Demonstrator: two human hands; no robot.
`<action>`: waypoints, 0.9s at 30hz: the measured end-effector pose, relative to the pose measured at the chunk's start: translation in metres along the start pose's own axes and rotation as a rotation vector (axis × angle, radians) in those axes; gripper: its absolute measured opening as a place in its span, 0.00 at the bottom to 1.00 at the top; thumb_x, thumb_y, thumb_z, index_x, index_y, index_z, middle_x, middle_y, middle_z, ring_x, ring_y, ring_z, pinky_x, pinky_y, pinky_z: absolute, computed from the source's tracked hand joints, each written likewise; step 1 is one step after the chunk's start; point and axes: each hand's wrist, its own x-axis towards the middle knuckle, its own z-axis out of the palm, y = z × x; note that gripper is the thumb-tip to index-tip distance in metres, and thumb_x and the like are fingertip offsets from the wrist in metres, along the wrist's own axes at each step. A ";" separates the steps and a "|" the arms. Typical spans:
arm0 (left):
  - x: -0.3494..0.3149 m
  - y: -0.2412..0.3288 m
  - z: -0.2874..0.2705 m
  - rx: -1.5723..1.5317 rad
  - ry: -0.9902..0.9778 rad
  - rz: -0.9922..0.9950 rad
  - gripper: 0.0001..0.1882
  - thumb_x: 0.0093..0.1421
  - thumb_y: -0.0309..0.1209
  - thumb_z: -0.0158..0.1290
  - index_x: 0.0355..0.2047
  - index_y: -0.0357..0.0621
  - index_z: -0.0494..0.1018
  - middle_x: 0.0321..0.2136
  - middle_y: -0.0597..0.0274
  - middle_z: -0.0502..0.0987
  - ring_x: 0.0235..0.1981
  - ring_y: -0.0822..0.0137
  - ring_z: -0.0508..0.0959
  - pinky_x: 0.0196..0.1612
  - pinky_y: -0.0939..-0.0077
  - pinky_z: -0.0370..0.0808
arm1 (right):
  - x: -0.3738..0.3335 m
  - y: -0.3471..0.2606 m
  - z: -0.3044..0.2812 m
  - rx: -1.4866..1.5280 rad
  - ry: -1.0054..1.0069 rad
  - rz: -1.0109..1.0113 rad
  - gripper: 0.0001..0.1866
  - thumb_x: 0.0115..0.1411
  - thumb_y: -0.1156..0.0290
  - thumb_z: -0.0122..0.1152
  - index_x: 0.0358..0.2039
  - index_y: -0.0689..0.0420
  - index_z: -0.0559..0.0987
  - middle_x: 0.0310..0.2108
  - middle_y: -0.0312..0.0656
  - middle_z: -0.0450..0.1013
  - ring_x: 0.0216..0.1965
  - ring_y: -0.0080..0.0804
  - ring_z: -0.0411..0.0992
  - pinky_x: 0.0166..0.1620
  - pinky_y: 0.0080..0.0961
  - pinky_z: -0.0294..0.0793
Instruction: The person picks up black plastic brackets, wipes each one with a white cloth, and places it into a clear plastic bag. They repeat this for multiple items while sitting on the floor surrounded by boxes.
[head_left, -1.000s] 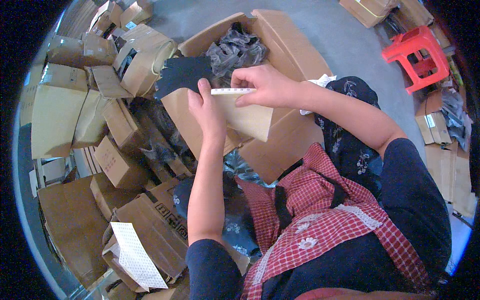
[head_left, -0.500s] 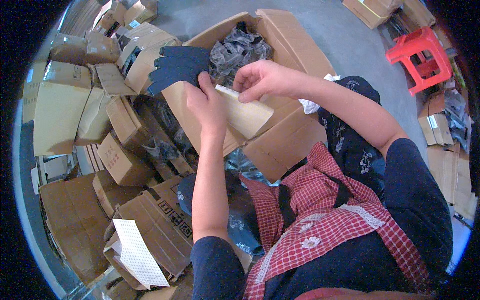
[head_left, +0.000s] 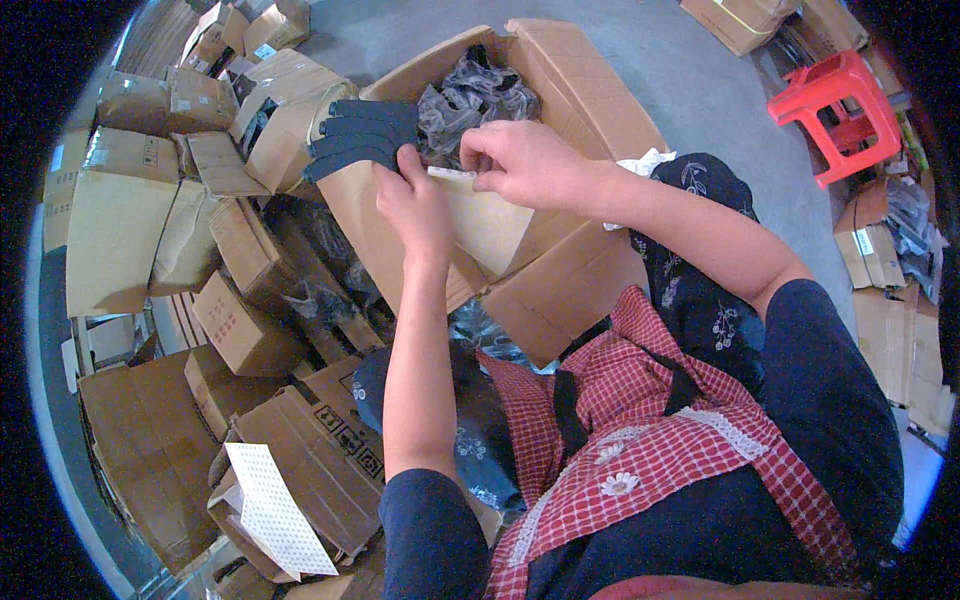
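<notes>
My left hand (head_left: 413,205) is closed on a fanned stack of dark, flat, strip-like pieces (head_left: 360,140), whose exact kind I cannot make out. A pale yellowish sheet (head_left: 490,228) with a white upper edge hangs between my hands. Its left end meets the left hand's fingers. My right hand (head_left: 530,165) pinches that upper edge, fingers curled. Both hands are above an open cardboard box (head_left: 565,285), which holds crumpled dark plastic bags (head_left: 478,95).
Cardboard boxes (head_left: 120,220) crowd the left side. A white sheet of small printed marks (head_left: 280,510) lies on a box at lower left. A red plastic stool (head_left: 835,115) stands at far right, near more cartons (head_left: 870,255). White crumpled material (head_left: 645,163) sits beside my right forearm.
My right hand has shifted slightly along the sheet's upper edge, its fingers curling in more. The sheet now hangs more upright. The left hand keeps its hold on the dark pieces.
</notes>
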 end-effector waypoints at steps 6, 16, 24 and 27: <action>0.003 -0.018 0.003 0.031 -0.017 -0.108 0.22 0.65 0.41 0.49 0.31 0.28 0.72 0.27 0.43 0.78 0.29 0.54 0.77 0.34 0.59 0.71 | -0.008 -0.007 0.007 -0.064 0.075 -0.188 0.07 0.53 0.71 0.61 0.32 0.60 0.77 0.30 0.47 0.74 0.35 0.46 0.74 0.38 0.35 0.73; -0.009 -0.018 0.006 -0.190 -0.319 -0.388 0.14 0.65 0.36 0.51 0.35 0.34 0.73 0.27 0.58 0.79 0.29 0.70 0.76 0.34 0.72 0.71 | 0.015 0.034 -0.026 0.408 0.005 0.103 0.11 0.52 0.64 0.63 0.32 0.58 0.82 0.25 0.43 0.79 0.25 0.30 0.77 0.33 0.27 0.76; -0.022 0.005 0.000 -0.246 -0.570 -0.399 0.13 0.65 0.35 0.50 0.36 0.34 0.73 0.27 0.61 0.79 0.27 0.73 0.75 0.32 0.74 0.71 | 0.015 0.037 -0.028 -0.151 -0.016 -0.055 0.11 0.52 0.64 0.57 0.28 0.58 0.80 0.29 0.47 0.78 0.31 0.46 0.77 0.35 0.37 0.77; -0.023 0.007 -0.001 -0.235 -0.537 -0.368 0.14 0.65 0.35 0.51 0.36 0.33 0.73 0.27 0.60 0.80 0.27 0.72 0.76 0.33 0.74 0.72 | 0.014 0.034 -0.019 -0.339 0.016 -0.080 0.09 0.52 0.66 0.59 0.28 0.59 0.77 0.29 0.47 0.76 0.33 0.45 0.76 0.35 0.36 0.74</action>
